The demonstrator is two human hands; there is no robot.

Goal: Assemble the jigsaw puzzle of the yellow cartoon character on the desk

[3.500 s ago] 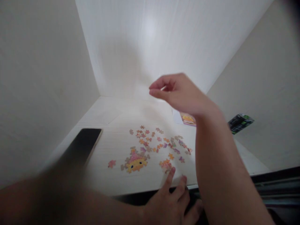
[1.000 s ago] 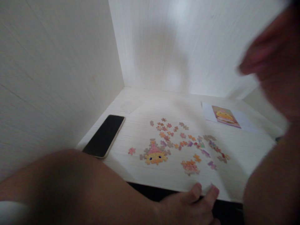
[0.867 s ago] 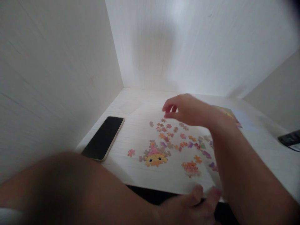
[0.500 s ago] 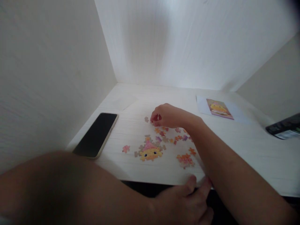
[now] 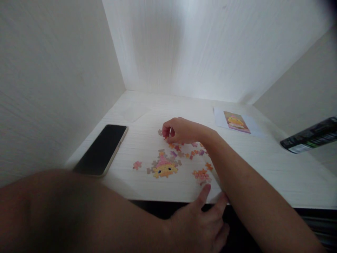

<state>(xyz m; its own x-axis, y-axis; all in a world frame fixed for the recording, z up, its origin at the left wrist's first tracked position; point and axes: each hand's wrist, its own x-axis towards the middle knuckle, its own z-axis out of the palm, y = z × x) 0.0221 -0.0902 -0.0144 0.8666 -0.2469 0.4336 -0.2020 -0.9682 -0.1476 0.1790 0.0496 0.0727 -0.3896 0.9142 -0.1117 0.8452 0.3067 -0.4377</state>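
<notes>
My right hand [image 5: 177, 130] reaches over the far side of a loose heap of puzzle pieces [image 5: 193, 153], thumb and fingers pinched at a small orange-red puzzle piece [image 5: 165, 138] that is mostly hidden. Beside its fingertips lies a grey puzzle piece [image 5: 160, 132]. Nearer to me is a partly joined puzzle [image 5: 165, 169] showing a yellow face with a pink hat. My left hand [image 5: 204, 219] is at the table's front edge, fingers apart and holding nothing; one fingertip is close to a joined orange and pink section [image 5: 202, 175]. A lone pink piece [image 5: 137, 165] lies left of the face.
A black-screened phone [image 5: 102, 149] lies on the left of the white table [image 5: 147, 189]. At the back right is a picture card [image 5: 237, 122] on white paper. A dark can [image 5: 310, 137] appears at the right. White panels rise around the table.
My left hand has come up and forward at the table's edge, its fingertip now closer to the orange and pink section. The view has shifted slightly; my right hand keeps its pinch.
</notes>
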